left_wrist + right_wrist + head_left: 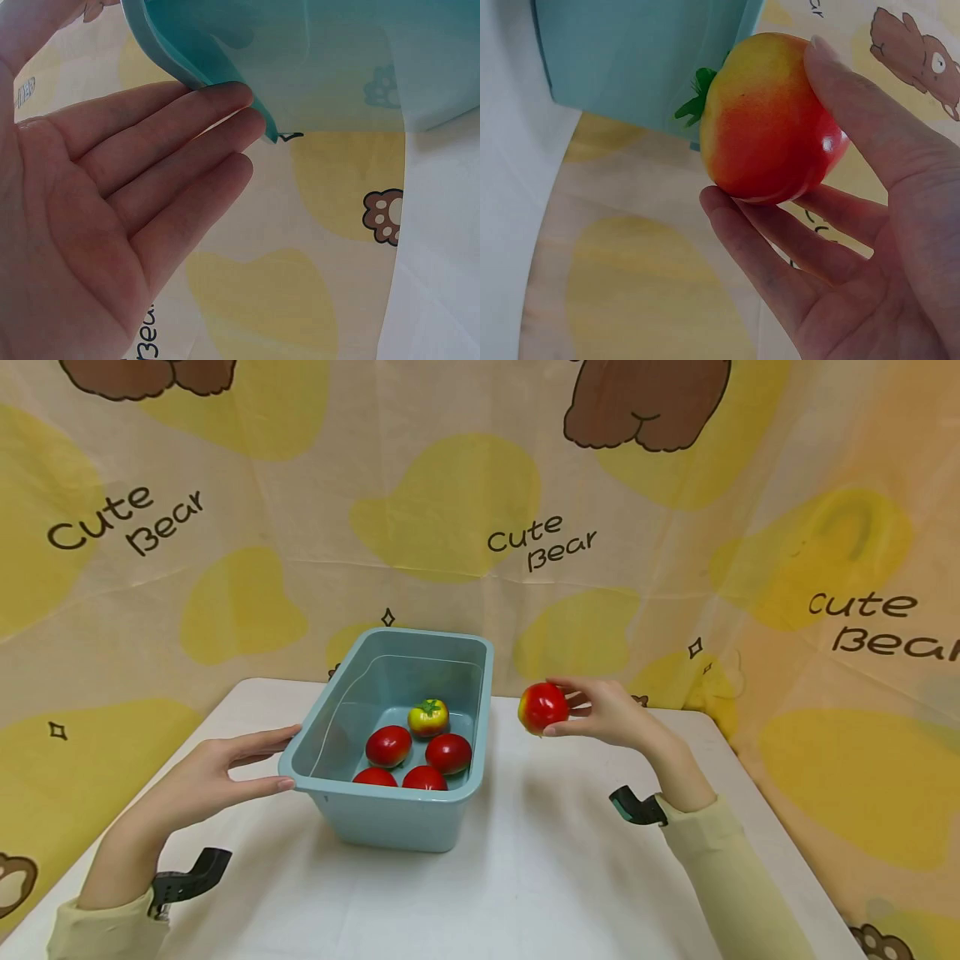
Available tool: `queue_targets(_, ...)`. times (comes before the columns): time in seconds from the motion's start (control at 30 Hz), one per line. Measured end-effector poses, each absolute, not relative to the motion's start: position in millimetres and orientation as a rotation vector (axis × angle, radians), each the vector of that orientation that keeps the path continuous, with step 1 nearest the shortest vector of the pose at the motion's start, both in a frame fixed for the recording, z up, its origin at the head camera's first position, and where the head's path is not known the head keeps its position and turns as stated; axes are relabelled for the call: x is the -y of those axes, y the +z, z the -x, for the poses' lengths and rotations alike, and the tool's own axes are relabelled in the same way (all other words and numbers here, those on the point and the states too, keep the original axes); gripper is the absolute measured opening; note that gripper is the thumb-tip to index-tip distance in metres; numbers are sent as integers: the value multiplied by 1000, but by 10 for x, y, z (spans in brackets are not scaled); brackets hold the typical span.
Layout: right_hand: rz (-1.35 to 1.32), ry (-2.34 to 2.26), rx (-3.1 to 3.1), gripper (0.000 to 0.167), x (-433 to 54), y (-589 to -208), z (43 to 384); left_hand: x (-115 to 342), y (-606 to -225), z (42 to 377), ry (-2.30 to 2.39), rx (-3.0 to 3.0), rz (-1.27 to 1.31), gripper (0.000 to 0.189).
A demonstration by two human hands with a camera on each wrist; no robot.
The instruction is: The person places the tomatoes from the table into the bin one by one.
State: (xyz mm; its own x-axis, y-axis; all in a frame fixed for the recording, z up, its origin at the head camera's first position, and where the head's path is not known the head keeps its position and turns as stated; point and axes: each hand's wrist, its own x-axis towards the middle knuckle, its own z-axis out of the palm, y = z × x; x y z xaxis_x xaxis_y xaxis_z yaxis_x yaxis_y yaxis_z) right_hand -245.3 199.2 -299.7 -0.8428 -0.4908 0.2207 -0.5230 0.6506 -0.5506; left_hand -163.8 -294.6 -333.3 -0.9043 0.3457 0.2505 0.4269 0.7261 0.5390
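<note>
A light blue plastic bin (390, 818) stands on the white table. Inside lie several glossy red fruits, among them a tomato (387, 746) and a yellow-green one with a green leafy top (428, 718); the near ones are partly hidden by the front wall. My left hand (217, 777) touches the bin's left rim near its front corner, fingers (180, 139) nearly straight. To the right of the bin, my right hand (611, 714) holds a red-and-yellow tomato (769, 124) above the table between thumb and fingertips. Its green leafy top shows in the right wrist view.
The white table (525, 893) extends around the bin. Behind it hangs a beige cloth (450, 502) with yellow patches, bears and lettering. Black straps with camera mounts (191, 877) sit on both wrists.
</note>
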Motion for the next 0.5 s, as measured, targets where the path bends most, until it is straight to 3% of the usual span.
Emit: queue_targets(0.5,-905,979,2871,75,-1794,-2763,2508,2941,-3311,1634,-889,2819,602,61)
